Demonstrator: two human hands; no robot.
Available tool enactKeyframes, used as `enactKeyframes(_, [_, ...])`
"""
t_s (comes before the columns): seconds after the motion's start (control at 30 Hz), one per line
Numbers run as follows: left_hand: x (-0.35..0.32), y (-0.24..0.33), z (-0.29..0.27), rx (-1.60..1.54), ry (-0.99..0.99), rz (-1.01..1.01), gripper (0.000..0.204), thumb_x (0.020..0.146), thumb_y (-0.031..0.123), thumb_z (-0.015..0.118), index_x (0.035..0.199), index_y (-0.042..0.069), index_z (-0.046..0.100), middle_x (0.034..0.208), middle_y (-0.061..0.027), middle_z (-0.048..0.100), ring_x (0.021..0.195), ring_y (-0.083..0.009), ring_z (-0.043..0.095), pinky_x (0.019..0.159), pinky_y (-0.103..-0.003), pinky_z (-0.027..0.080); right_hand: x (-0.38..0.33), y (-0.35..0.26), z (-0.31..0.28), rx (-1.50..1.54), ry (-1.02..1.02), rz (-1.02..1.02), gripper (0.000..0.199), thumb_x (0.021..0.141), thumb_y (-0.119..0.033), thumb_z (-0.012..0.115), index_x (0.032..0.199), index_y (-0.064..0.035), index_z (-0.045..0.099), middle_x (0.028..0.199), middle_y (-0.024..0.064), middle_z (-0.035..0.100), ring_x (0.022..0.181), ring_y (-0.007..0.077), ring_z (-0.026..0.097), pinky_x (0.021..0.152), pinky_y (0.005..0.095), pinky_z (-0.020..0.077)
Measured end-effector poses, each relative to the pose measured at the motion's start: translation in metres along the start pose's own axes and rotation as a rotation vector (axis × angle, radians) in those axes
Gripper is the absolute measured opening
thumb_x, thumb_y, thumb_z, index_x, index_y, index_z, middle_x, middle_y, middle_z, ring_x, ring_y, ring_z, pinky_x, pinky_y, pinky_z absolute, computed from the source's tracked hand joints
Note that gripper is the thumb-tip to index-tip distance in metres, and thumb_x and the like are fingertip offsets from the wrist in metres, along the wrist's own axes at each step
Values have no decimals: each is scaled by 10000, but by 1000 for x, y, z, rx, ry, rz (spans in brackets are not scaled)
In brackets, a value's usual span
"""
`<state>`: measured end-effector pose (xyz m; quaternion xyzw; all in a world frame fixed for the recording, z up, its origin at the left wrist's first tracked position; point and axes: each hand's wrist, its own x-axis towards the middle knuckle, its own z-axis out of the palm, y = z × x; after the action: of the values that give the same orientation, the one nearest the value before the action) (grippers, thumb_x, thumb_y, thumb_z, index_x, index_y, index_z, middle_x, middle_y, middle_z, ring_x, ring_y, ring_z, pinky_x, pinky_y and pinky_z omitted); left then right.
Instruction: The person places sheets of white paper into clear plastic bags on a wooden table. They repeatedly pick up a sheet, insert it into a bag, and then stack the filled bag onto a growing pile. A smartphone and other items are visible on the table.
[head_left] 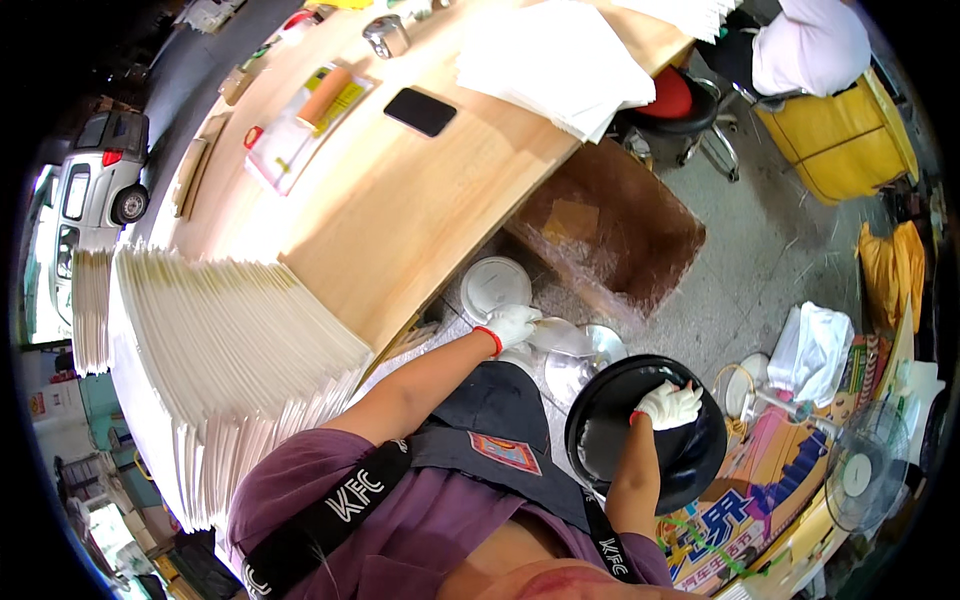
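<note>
both hands wear white gloves with red cuffs: the left hand (512,325) against a clear plastic lid (562,338), the right hand (668,405) inside a glossy black bowl (645,432). the apron (500,420) is dark grey with a red-and-blue patch and black straps, over a purple shirt (400,530). the table (400,190) is pale wood, bearing a black phone (420,111) and cream paper stacks (230,350). a brown cardboard box (610,230) sits on the grey speckled floor (780,250). the stool (670,100) is red and black, the bin (840,140) yellow.
</note>
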<state>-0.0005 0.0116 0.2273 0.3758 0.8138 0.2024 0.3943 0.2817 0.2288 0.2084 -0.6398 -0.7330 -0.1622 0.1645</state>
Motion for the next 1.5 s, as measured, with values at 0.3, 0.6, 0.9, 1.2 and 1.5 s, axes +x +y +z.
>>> enactKeyframes(0.3, [37,78,-131,36,135,241,227,843,240,512,990,112,630,945,-144,646,902,-346,602,754,-413,477,25,-24,12,-8,17,106,333,736,-171,594,1057,-83,611,1229,88,547,1136,289,491,1006,425,345])
enactKeyframes(0.6, [81,27,-281,-759,544,-41,307,889,188,613,1046,-76,622,813,-49,639,654,-100,581,629,-255,480,59,-15,20,-31,56,-50,365,731,-44,546,1094,-48,579,1195,113,564,1114,307,517,971,433,377])
enactKeyframes(0.9, [56,-45,-366,-581,773,-269,334,889,220,608,1100,-39,622,868,-39,656,769,-93,575,700,-261,470,223,-325,-164,1438,-457,-1206,334,772,127,474,1028,-26,625,1113,154,613,1036,330,587,908,389,447])
enactKeyframes(1.2, [-37,-84,-381,-766,963,-244,296,860,176,635,1071,-31,633,905,-38,651,844,-100,580,764,-254,468,186,-538,-238,1332,-372,-1644,459,737,-144,692,1171,-69,559,1179,116,570,1101,324,522,951,413,413])
enactKeyframes(1.5, [-56,-178,-337,-825,1296,-408,345,834,161,607,1124,-25,599,965,-75,654,885,-135,591,809,-272,453,82,-701,-248,1183,-601,-2004,381,802,-280,623,1118,-77,557,1123,122,609,1031,307,566,882,391,444])
